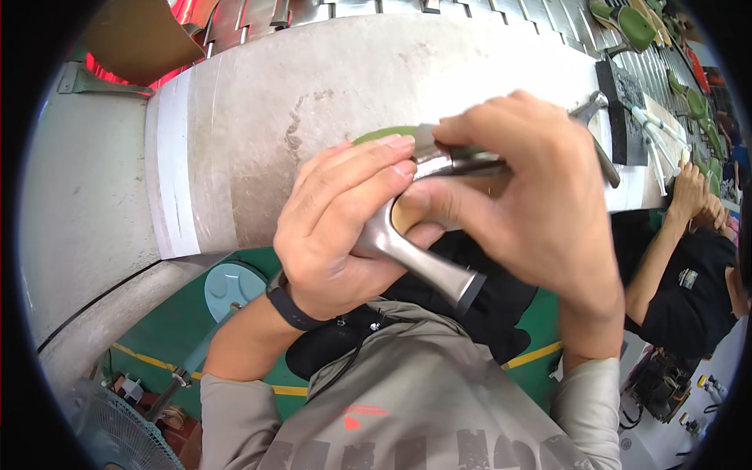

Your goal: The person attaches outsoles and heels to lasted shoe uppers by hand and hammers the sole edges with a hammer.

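Note:
Over the near edge of the bench I hold a high-heeled shoe (433, 265) with a silver heel that ends in a dark tip, pointing down to the right. Part of its green upper (384, 133) shows beyond my fingers. My left hand (333, 215) is wrapped round the shoe, covering much of it. My right hand (525, 172) is closed on the shoe from the other side, its thumb on the tan inside and its fingers at a silver band (432, 150). Blur and the fingers hide what exactly the right fingertips pinch.
On the bench (258, 133), a hammer (589, 108) lies by a black block (622, 113) and several white-and-green pens (656, 135). A slatted conveyor (540, 16) carries green shoes (634, 27). A co-worker (689, 290) sits at right; a fan (117, 427) stands lower left.

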Demonstrator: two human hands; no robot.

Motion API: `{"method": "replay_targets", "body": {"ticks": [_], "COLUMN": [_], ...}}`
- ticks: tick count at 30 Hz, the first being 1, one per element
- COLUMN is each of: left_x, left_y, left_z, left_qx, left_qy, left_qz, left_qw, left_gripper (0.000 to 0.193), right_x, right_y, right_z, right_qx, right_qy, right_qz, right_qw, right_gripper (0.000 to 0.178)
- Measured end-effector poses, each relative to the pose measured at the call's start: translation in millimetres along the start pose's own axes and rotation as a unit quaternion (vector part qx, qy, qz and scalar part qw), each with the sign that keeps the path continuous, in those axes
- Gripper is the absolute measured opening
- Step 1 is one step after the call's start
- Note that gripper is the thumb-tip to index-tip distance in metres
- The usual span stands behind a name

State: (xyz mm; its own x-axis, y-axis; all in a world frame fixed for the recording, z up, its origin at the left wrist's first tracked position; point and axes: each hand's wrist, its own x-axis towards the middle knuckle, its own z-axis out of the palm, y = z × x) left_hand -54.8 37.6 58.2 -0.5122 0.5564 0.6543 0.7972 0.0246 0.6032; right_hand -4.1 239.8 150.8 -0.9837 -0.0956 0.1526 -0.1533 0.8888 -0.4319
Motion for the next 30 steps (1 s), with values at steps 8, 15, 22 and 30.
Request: {"method": "replay_targets", "body": {"ticks": [8,15,22,30], "left_x": [21.9,35.9,40.6,42.6], "left_y": [11.0,8.5,11.7,10.0], "left_z": [0.4,1.2,2.6,4.8], "left_qx": [-0.013,0.0,0.032,0.039], "left_qy": [-0.065,-0.175,-0.19,-0.207], "left_qz": [-0.11,-0.086,-0.091,-0.085], "left_qw": [0.992,0.981,0.977,0.974], "left_gripper": [0.089,0.089,0.089,0.091], "right_x": [-2.2,-11.9,-11.6,-11.4], "right_y": [60.0,74.1,80.7,82.8], "right_z": [2.1,8.4,19.4,21.5], "right_qx": [-0.043,-0.01,-0.008,-0.011], "right_qy": [0.109,0.106,0.141,0.15], "right_qz": [-0.153,-0.156,-0.176,-0.182], "right_qw": [0.981,0.982,0.974,0.972], "right_gripper": [0.052,0.061,0.06,0.059]}}
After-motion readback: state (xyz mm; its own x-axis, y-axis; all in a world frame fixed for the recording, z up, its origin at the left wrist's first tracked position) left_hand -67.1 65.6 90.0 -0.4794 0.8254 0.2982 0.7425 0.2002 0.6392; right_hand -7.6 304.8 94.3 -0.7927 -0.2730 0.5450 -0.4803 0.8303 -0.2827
